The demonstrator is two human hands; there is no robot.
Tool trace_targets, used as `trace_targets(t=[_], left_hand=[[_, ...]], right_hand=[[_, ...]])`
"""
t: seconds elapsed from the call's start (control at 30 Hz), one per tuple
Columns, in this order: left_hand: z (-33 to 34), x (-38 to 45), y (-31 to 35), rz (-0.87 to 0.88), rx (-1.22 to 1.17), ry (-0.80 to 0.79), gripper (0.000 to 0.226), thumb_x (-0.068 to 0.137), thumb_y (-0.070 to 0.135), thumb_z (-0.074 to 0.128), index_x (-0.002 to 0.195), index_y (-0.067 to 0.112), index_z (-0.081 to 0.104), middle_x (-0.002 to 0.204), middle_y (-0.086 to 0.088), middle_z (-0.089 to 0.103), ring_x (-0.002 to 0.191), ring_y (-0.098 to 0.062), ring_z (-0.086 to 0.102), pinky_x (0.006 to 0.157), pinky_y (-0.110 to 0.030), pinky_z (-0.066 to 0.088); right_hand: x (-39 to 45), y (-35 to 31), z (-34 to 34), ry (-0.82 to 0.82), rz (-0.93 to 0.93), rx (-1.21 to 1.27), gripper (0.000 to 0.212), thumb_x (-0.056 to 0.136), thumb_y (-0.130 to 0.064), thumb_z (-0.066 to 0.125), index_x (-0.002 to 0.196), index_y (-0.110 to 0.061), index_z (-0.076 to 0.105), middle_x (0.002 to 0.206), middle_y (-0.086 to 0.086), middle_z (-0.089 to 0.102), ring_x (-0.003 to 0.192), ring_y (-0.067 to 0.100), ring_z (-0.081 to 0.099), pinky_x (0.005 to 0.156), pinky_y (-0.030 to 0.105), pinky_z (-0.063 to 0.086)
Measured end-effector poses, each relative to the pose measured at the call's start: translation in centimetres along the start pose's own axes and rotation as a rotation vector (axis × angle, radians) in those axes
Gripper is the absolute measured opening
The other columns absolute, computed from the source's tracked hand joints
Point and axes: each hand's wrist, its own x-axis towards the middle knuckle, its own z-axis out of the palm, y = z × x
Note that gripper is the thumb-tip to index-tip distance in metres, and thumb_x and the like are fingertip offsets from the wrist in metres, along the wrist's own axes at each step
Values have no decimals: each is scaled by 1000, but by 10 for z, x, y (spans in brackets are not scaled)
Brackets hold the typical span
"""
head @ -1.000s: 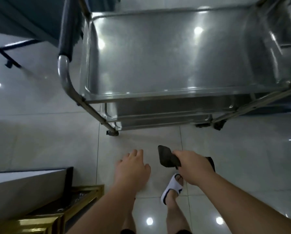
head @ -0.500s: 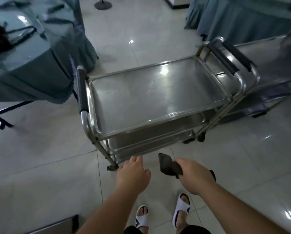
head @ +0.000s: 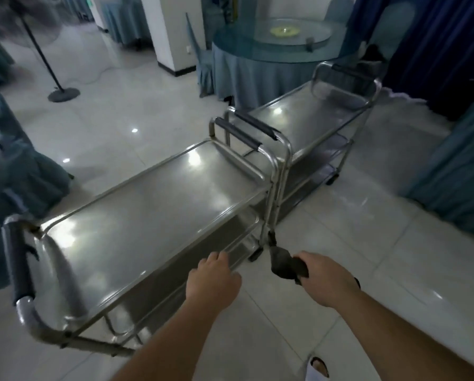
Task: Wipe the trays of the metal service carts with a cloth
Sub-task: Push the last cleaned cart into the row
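Two carts: near cart (head: 137,232) and far cart (head: 312,125), end to end, their padded handles just beside each other mid-frame.
Near cart: top tray (head: 148,215) runs diagonally from lower left to mid-frame, shiny w/ light glare; lower tray (head: 241,229) peeks out under its right edge.
Near handle: dark-padded bar (head: 18,259) at lower left, a bit blurred.
Far cart: top tray catches one bright spot; shelves below visible on its right side.
L hand (head: 215,281): back of hand to camera, fingers loosely bent, tips right at the near cart's long rim. Holds nothing. Can't tell if tips actually touch the metal.
R hand (head: 326,279): fist curled round a dark cloth (head: 285,264). Cloth bunches out to the left of the knuckles, hanging over floor, just off the cart's corner leg, not on any tray.
Cloth vs tray: apart. It sits in the air btwn the two hands, beside the near cart's right end.
Floor: pale glossy tiles (head: 367,243), ceiling lights reflected.
Foot: white sandal (head: 316,371) at bottom right.
Background: round table (head: 271,59) w/ blue skirt and glass turntable behind far cart; fan stand (head: 62,93) at upper left; blue drapes (head: 450,174) right.
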Motion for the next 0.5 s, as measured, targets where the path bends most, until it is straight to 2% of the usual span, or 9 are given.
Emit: trace_targets(t=[0.07, 0.13, 0.2, 0.27, 0.5], left_hand=[[-5, 22, 44, 46, 12, 15, 59, 101, 48, 46, 155, 26, 37, 153, 2, 46, 139, -28, 47, 110, -49, 40], [-7, 40, 86, 86, 12, 28, 58, 101, 49, 46, 155, 27, 37, 153, 3, 46, 139, -26, 48, 110, -48, 41], [-8, 56, 124, 104, 17, 34, 57, 100, 51, 46, 153, 29, 39, 150, 5, 48, 136, -25, 50, 107, -47, 43], [-8, 71, 157, 90, 13, 47, 53, 99, 52, 46, 147, 30, 45, 144, 5, 52, 134, -25, 52, 103, -47, 44], [-22, 109, 221, 4, -44, 46, 55, 98, 53, 46, 148, 32, 46, 146, 6, 52, 135, -25, 51, 107, -49, 44]], right_hand=[[10, 31, -22, 32, 20, 36, 5, 101, -33, 56, 103, -30, 59, 96, -8, 65, 82, 16, 62, 75, 40, 56], [22, 61, -48, 72, 19, 85, 4, 101, -34, 56, 103, -33, 60, 92, -11, 66, 79, 12, 62, 68, 35, 52], [34, 89, -75, 108, 9, 130, 5, 101, -35, 57, 96, -35, 58, 86, -12, 65, 74, 9, 61, 60, 32, 45], [46, 114, -100, 112, -18, 140, 7, 101, -35, 56, 94, -35, 57, 83, -12, 64, 72, 9, 60, 58, 31, 41], [109, 158, -154, 93, -120, 137, 7, 105, -37, 54, 98, -35, 53, 81, -16, 56, 71, 3, 53, 56, 26, 33]])
